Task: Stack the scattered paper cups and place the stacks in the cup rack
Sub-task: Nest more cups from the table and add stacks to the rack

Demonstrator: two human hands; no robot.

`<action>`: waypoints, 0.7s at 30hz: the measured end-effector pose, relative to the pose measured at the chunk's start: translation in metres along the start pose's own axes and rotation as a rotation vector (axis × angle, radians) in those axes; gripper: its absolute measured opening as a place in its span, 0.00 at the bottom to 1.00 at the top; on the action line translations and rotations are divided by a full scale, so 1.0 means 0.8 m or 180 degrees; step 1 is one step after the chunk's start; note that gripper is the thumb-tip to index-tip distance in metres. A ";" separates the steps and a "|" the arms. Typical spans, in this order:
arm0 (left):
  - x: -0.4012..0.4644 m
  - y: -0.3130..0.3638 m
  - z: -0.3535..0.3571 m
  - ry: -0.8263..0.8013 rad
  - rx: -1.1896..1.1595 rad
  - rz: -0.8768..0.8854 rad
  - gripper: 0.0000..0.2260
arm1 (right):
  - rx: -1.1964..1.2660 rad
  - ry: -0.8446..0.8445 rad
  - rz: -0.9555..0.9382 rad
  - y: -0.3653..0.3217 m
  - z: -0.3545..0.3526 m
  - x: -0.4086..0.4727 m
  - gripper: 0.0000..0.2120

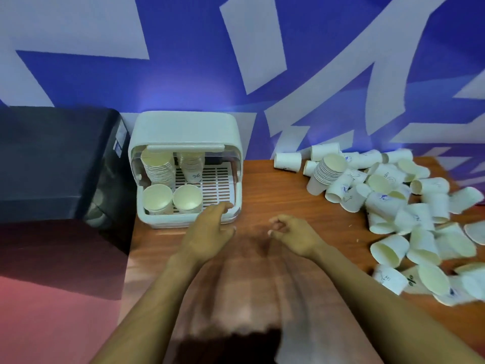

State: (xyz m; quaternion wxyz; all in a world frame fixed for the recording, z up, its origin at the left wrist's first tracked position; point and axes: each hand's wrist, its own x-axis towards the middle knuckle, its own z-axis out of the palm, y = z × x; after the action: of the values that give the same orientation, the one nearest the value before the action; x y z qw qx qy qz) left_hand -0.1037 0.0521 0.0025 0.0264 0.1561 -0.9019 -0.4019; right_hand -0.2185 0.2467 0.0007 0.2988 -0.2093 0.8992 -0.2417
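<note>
Left hand (210,227) flat, fingers straight, tips at the front lip of the white plastic cup rack (237,158); contact with the lip not clear through motion blur. Holding nothing. Right hand (291,232) just beside it over the brown wooden desk (275,190), fingers loosely curled, thumb near fingertips, nothing in the grip. Both forearms bare, blurred.

Rack at the desk's back left, clear lid flipped up under the white top, slatted tray inside. Four stacks of cream-lined white paper cups in the left half: tall stack back left (157,164), shorter stack back centre (191,164), two more at the front (157,198) (187,198), mouths facing up. Right part of the tray bare slats.

Loose white paper cups with blue print (409,214) heaped over the desk's right side, mostly lying on their sides, well apart from the rack. One nested stack (328,172) lying tilted on the heap's back left, mouth toward the camera. Single cup on its side (288,161) near the wall.

Black box-shaped appliance (52,164) just left of the rack. Blue and white patterned wall (236,61) behind. Bare desk between hands and heap.
</note>
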 end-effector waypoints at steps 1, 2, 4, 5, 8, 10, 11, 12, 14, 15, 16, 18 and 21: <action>-0.003 0.011 0.011 -0.0135 -0.0009 0.0034 0.23 | 0.0079 0.0023 0.0002 0.012 -0.008 -0.004 0.17; -0.004 0.023 0.023 -0.0218 -0.0007 0.0085 0.23 | 0.0144 0.0040 -0.0011 0.024 -0.016 -0.008 0.17; -0.002 0.045 0.049 -0.0329 0.0005 0.0138 0.23 | 0.0226 0.0046 -0.0037 0.052 -0.033 -0.016 0.17; 0.000 0.057 0.065 -0.0352 0.0048 0.0144 0.22 | 0.0235 0.0054 -0.0063 0.067 -0.043 -0.021 0.16; 0.009 0.102 0.120 -0.0328 0.0165 0.0114 0.21 | 0.0175 0.0090 -0.0110 0.127 -0.080 -0.036 0.15; 0.015 0.141 0.163 -0.0434 0.0170 0.0053 0.20 | 0.0060 0.0132 -0.0108 0.174 -0.110 -0.047 0.14; 0.018 0.159 0.187 -0.0565 0.0188 0.0002 0.20 | -0.0016 0.0173 -0.0092 0.198 -0.126 -0.051 0.14; 0.023 0.175 0.212 -0.0702 0.0202 -0.0020 0.20 | -0.0060 0.0222 -0.0089 0.221 -0.140 -0.053 0.14; 0.031 0.205 0.260 -0.0940 0.0180 -0.0103 0.19 | -0.0143 0.0274 -0.0111 0.263 -0.164 -0.058 0.13; 0.033 0.218 0.282 -0.1020 0.0152 -0.0178 0.19 | -0.0225 0.0281 -0.0133 0.283 -0.175 -0.061 0.13; 0.034 0.231 0.302 -0.1057 0.0114 -0.0232 0.19 | -0.0331 0.0276 -0.0144 0.302 -0.184 -0.064 0.12; 0.034 0.251 0.340 -0.1191 0.0083 -0.0356 0.21 | -0.0549 0.0184 -0.0136 0.334 -0.197 -0.068 0.15; 0.036 0.269 0.384 -0.1401 0.0273 -0.0417 0.25 | -0.0908 -0.0034 -0.0235 0.366 -0.205 -0.067 0.22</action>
State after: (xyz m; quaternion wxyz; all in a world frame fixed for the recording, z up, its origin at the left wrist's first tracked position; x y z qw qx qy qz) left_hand -0.2402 0.3986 -0.0494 -0.2036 0.1238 -0.8902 -0.3883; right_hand -0.3521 0.5586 -0.0241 0.2616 -0.2839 0.9145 -0.1213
